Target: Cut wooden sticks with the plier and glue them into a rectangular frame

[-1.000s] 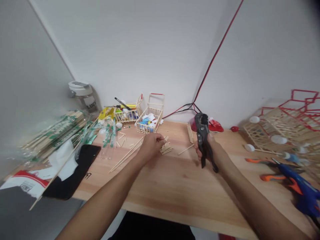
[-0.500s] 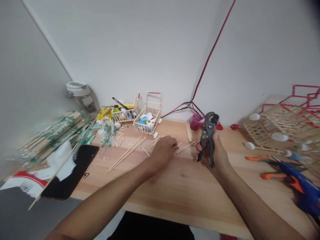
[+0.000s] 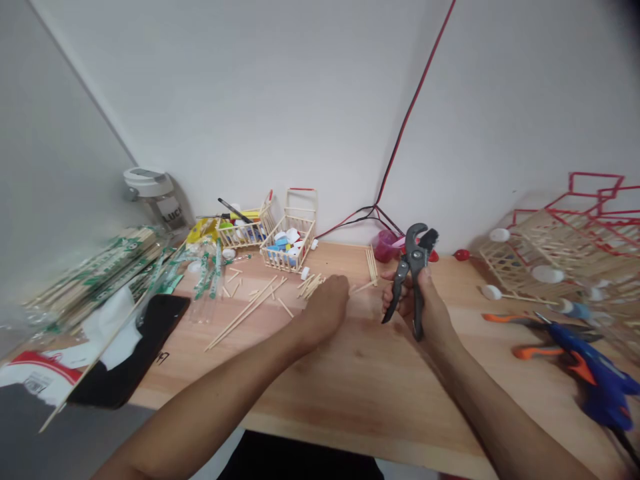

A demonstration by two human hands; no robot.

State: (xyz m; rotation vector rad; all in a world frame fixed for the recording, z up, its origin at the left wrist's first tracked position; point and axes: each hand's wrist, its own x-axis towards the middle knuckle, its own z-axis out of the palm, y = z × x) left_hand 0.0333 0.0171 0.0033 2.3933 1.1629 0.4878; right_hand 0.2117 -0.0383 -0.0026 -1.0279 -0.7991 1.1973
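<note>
My right hand (image 3: 425, 308) is wrapped round the handles of a dark grey cutter (image 3: 411, 267), held upright above the wooden table (image 3: 360, 373), its jaws apart at the top. My left hand (image 3: 325, 308) rests knuckles-up on the table just left of it, fingers curled down over short wooden sticks (image 3: 311, 285); what is under the fingers is hidden. A few longer sticks (image 3: 247, 312) lie to the left of that hand. Another small bundle of sticks (image 3: 371, 264) lies behind, near the wall.
Two small stick baskets (image 3: 287, 240) of plastic bits stand at the back. Wrapped chopstick packs (image 3: 95, 273), a jar (image 3: 153, 197) and a black tablet (image 3: 130, 347) lie left. Right: a blue glue gun (image 3: 587, 363), orange pliers (image 3: 530, 333), a large stick frame (image 3: 565, 250). Red cable (image 3: 410, 113) runs up the wall.
My left hand slid right and nearer along the table, away from the stick pile. The cutter turned from jaws closed to jaws apart and shifted slightly lower.
</note>
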